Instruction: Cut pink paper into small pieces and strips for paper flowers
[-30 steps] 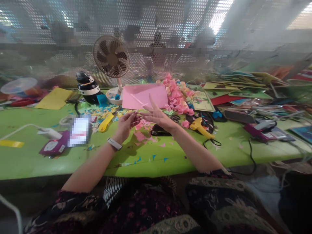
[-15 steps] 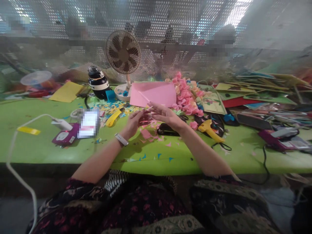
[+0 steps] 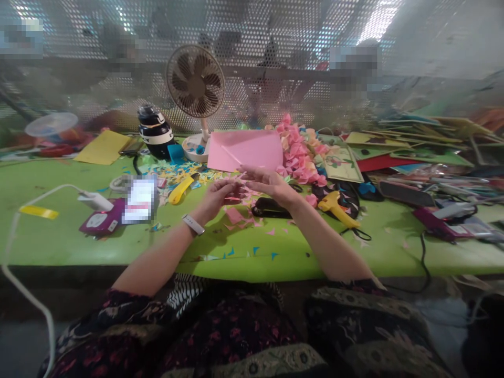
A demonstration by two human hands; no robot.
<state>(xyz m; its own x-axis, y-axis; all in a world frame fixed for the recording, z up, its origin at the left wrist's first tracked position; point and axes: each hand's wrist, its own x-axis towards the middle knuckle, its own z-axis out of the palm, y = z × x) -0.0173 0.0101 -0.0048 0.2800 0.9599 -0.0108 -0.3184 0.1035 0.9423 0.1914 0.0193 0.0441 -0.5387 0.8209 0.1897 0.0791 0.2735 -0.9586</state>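
Note:
Over the green table, my left hand and my right hand meet at the fingertips. Both pinch a small pink paper piece held between them. A white watch sits on my left wrist. Pink paper scraps lie on the table right under my hands. A pink paper sheet leans just behind them, with a heap of pink paper flowers to its right.
A small fan and a black-and-white bottle stand at the back. A yellow glue gun, a black object, a phone and a charger with white cable lie around. Stacked coloured cards crowd the right.
My right hand's fingers, spread upward a second ago, have curled down and closed on the pink piece with my left hand. The view shifted slightly.

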